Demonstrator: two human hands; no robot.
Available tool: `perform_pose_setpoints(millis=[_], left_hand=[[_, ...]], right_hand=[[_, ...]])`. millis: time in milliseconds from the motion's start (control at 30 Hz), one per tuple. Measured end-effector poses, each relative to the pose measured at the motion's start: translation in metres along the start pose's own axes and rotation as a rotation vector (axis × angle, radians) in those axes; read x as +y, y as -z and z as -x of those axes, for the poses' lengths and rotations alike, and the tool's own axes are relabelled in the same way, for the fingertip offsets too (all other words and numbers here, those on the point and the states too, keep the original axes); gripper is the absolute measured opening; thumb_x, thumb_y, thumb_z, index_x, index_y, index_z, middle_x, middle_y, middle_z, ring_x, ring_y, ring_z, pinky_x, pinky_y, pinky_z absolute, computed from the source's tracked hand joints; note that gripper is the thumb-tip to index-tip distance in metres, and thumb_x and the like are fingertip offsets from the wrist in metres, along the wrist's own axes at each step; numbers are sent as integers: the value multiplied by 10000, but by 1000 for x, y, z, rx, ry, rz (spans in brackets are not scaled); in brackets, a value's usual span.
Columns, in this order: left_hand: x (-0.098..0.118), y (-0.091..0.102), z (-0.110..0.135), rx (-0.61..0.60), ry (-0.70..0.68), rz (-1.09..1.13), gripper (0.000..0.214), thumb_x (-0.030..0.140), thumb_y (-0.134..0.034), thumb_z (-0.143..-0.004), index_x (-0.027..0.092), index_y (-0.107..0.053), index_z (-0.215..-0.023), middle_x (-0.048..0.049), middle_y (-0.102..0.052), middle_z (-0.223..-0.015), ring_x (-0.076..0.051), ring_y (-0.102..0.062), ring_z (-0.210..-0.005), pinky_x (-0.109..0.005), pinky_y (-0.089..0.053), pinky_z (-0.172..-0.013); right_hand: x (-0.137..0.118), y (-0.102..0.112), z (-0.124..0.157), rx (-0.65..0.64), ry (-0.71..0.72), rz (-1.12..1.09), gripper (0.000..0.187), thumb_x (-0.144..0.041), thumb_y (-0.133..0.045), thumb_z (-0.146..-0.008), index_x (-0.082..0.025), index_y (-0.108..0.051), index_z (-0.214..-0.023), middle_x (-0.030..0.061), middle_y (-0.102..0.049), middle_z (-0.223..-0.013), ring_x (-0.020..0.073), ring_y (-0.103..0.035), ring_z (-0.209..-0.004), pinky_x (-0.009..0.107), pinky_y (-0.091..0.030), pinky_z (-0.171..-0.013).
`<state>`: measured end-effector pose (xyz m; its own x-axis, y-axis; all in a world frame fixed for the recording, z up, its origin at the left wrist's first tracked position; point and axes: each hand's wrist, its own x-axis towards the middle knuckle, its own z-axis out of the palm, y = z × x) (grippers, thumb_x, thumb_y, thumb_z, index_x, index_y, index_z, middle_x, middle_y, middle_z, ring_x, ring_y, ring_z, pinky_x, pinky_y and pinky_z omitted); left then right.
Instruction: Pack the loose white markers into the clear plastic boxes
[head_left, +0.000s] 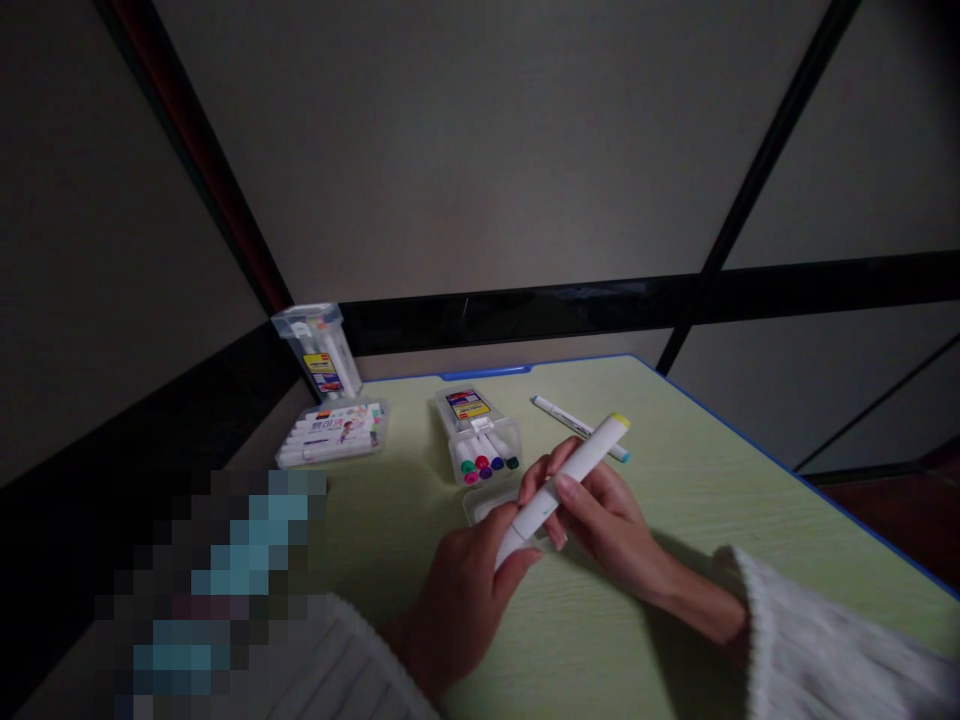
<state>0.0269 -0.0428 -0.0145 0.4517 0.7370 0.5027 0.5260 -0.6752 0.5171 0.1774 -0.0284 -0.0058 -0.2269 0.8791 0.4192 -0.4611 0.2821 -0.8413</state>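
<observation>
A thick white marker [577,470] with a yellow end is held slantwise above the table, its yellow tip pointing up and to the right. My left hand [472,580] is closed round its lower end. My right hand [607,505] pinches it near the middle between thumb and fingers. Just beyond my hands lies an opened clear plastic marker box [472,425], with several white markers inside showing coloured ends. Partly hidden under my hands is a clear plastic lid [487,500]. Behind my right hand a white marker with blue ends [562,412] lies on the table.
At the back left of the pale green table [720,500] stands an upright clear box of markers [322,355]. A flat clear case of white markers [337,432] lies in front of it. Panelled walls [480,150] rise behind the table's blue edge. A patch at the left is pixelated.
</observation>
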Motion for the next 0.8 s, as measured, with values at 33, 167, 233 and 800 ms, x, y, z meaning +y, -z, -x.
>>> perform_pose_setpoints(millis=[33,167,233,800], left_hand=[[-1,-1,0,0,0,-12,262,277,-406,-879,144,-526,-1071,-66,-702,-828,-175,-662,-682,-247,-516,-578],[-3,-4,1,5,-19,-34,239,251,-400,-879,157,-538,-1050,-61,-703,-813,-177,-663,-653,-255,-520,-550],[-4,-5,1,4,-42,-42,246,250,-391,-881,147,-538,-1050,-65,-701,-789,-178,-661,-628,-256,-519,-528],[-1,-5,0,-47,-158,-102,242,223,-348,-879,114,-532,-993,-55,-670,-662,-167,-635,-515,-239,-485,-453]], right_hand=[[0,0,-1,23,-4,3,157,-346,-510,-851,-206,-441,-833,-12,-617,-740,38,-442,-426,189,-351,-424],[0,0,-1,95,-36,19,205,-366,-524,-837,-214,-399,-781,-32,-624,-651,36,-425,-372,174,-320,-375],[0,0,-1,123,-44,24,227,-380,-520,-836,-220,-377,-762,-42,-617,-609,40,-426,-356,167,-312,-359],[1,-4,-2,194,-106,15,260,-424,-494,-831,-219,-349,-766,-59,-616,-576,26,-368,-290,134,-238,-301]])
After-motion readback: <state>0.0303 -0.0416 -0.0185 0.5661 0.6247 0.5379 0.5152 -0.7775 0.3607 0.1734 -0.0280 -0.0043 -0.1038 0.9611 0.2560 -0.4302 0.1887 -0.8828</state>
